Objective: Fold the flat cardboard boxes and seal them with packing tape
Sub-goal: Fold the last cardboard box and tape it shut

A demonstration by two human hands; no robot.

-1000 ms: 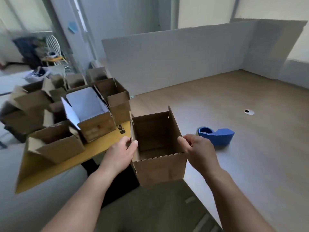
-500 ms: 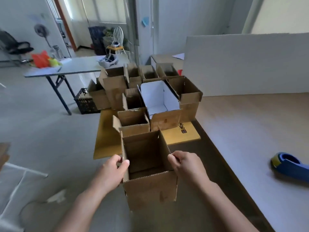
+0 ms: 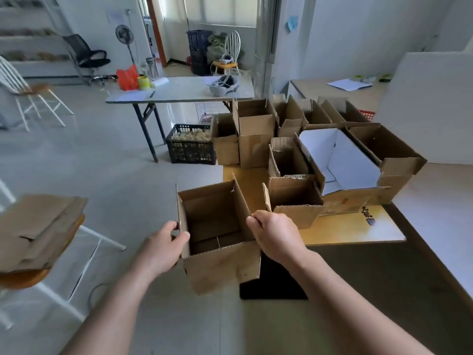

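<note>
The left hand (image 3: 163, 248) and right hand (image 3: 275, 235) each pinch a side wall of the box (image 3: 222, 267) — erected, its top not yet sealed — just in front of the pile (image 3: 294, 193) of folded boxes, while flats (image 3: 38, 231) well left of the pile await folding.

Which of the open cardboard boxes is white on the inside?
The large cardboard box lying beyond the right hand: its inner walls are white, while the others, like the held box, are brown inside.
</note>
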